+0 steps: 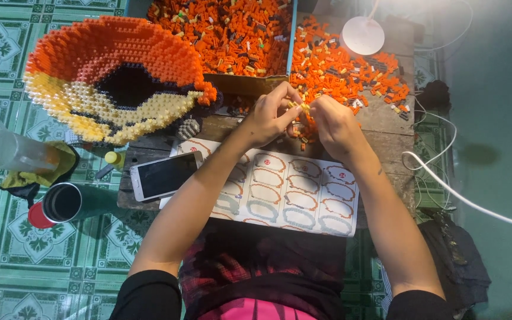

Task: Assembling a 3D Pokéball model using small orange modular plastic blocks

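Small yellow brick pieces [302, 107] pinched between fingertips of left hand [269, 115] and right hand [333, 124], both closed on them, held just above the wooden table [386, 121] edge. Right behind, loose orange bricks [345, 71] heaped on the table and more in a tray [226, 32]. Printed instruction sheet [291, 192] below the hands, phone [166, 175] at its left corner. Large orange and cream brick model [114, 80] standing left. Dark cup [61, 202] on the tiled floor.

Head-worn view, steeply down, close
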